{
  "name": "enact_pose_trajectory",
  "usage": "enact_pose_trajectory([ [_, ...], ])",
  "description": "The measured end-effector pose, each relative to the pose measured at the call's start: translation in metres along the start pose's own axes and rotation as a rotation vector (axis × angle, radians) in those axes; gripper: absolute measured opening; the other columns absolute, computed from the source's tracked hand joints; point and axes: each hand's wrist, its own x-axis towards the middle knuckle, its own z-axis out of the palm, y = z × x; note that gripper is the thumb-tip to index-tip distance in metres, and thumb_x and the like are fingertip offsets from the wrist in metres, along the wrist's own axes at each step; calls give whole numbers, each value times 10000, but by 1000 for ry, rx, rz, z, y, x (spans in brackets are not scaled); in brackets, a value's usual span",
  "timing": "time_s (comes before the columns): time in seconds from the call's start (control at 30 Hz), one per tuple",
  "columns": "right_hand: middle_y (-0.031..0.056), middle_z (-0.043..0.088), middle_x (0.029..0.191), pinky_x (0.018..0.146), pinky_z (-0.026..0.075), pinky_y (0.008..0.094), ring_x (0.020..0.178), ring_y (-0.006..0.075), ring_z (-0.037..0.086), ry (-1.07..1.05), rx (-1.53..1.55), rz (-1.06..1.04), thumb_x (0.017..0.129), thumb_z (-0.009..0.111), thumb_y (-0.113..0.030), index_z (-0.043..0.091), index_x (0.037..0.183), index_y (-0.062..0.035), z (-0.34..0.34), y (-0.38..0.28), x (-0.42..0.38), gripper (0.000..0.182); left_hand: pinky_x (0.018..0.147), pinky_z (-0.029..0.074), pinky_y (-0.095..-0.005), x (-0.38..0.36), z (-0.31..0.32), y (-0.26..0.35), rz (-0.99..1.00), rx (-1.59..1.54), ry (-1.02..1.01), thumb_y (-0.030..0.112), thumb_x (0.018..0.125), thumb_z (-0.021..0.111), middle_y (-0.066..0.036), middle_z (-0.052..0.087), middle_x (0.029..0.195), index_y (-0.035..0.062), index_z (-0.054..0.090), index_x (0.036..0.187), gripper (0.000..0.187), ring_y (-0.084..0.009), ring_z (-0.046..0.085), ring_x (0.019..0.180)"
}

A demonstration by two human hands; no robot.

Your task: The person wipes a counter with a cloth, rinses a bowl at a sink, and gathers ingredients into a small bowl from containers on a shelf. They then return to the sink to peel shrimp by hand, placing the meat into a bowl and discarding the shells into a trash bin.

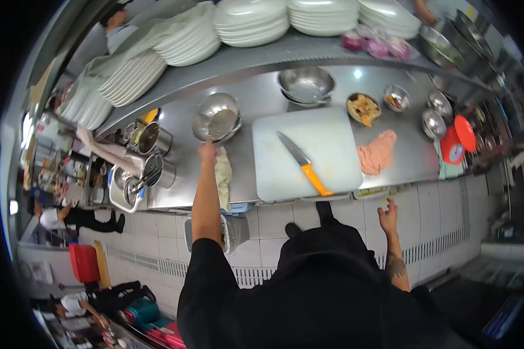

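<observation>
My left hand (208,150) is closed at the near edge of a round metal strainer (215,113), which sits over another metal bowl on the left of the counter. A pale cloth (223,177) lies beside that wrist and hangs over the counter edge. My right hand (388,216) is held low in front of the counter, fingers apart and holding nothing, below a pink cloth (378,153). Between the hands a white cutting board (273,168) carries a knife (301,160) with an orange handle.
Stacked metal bowls (306,85), a bowl of pale food pieces (364,109) and a red scale (452,145) stand on the counter. Above runs a shelf with plates (252,23) and red onions (378,45). A bin (236,230) stands below; other people are at the left.
</observation>
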Motion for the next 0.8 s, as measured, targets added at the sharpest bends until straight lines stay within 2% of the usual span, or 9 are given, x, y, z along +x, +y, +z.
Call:
enact_pose_trajectory([
  [0.07, 263, 550, 1106, 859, 476, 467, 994, 400, 566, 14, -168, 84, 783, 661, -162, 465, 1308, -20, -12, 73, -49, 579, 703, 551, -425, 35, 18, -16, -69, -59, 131, 286, 881, 621, -143, 590, 985, -7, 530, 1177, 426, -300, 624, 844],
  [0.2, 245, 681, 903, 798, 521, 431, 886, 372, 668, 44, -310, 369, 766, 653, -219, 631, 1103, -16, -43, 165, -155, 394, 625, 543, -390, 28, 52, -8, -50, -134, 60, 184, 861, 603, -144, 602, 958, -6, 516, 1114, 328, -236, 603, 745],
  [0.33, 233, 688, 867, 776, 530, 422, 859, 358, 680, 25, -298, 486, 779, 628, -223, 676, 999, -8, -53, 154, -187, 311, 614, 546, -385, 10, 82, 11, -97, 22, -29, 226, 858, 625, -110, 616, 968, 8, 541, 1136, 363, -249, 654, 801],
  [0.4, 223, 690, 885, 767, 531, 416, 858, 359, 680, -42, -275, 289, 782, 611, -195, 676, 958, 4, -44, 142, -165, 274, 625, 550, -406, -13, 81, 9, -126, 140, -91, 258, 859, 635, -98, 622, 974, 19, 548, 1152, 388, -255, 664, 815],
  [0.5, 216, 674, 840, 731, 523, 426, 821, 369, 668, -157, -210, 112, 798, 599, -156, 660, 914, 5, -25, 78, -98, 208, 691, 535, -460, -37, 52, -4, 65, 433, -110, 333, 839, 673, -104, 620, 1038, 54, 568, 1182, 454, -293, 657, 912],
  [0.57, 219, 660, 836, 716, 514, 442, 797, 383, 651, -225, -203, -117, 812, 598, -135, 653, 904, 4, -11, 32, -53, 175, 856, 469, -494, -24, 0, -51, 655, 1070, 206, 390, 787, 724, -123, 624, 1032, 81, 582, 1188, 526, -304, 610, 1000],
  [0.7, 208, 626, 880, 723, 501, 456, 819, 385, 612, -356, -8, -466, 854, 603, -146, 617, 947, 3, 19, -104, 14, 176, 1002, 369, -473, -79, -63, -69, 471, 1367, 304, 391, 725, 771, -139, 620, 1063, 92, 615, 1156, 547, -326, 554, 1079],
  [0.77, 207, 597, 927, 731, 498, 459, 883, 380, 589, -359, -21, -721, 862, 622, -170, 585, 990, -9, 48, -155, 39, 209, 1063, 316, -471, -100, -62, -65, 403, 1286, 115, 374, 714, 779, -139, 613, 1110, 82, 630, 1118, 520, -338, 527, 1122],
  [0.8, 207, 582, 954, 734, 498, 463, 918, 382, 576, -309, -42, -851, 861, 632, -179, 567, 1012, -19, 68, -176, 40, 230, 1028, 363, -486, -95, -65, -75, 480, 1338, 77, 325, 721, 776, -140, 578, 1188, 74, 637, 1097, 473, -370, 515, 1120],
])
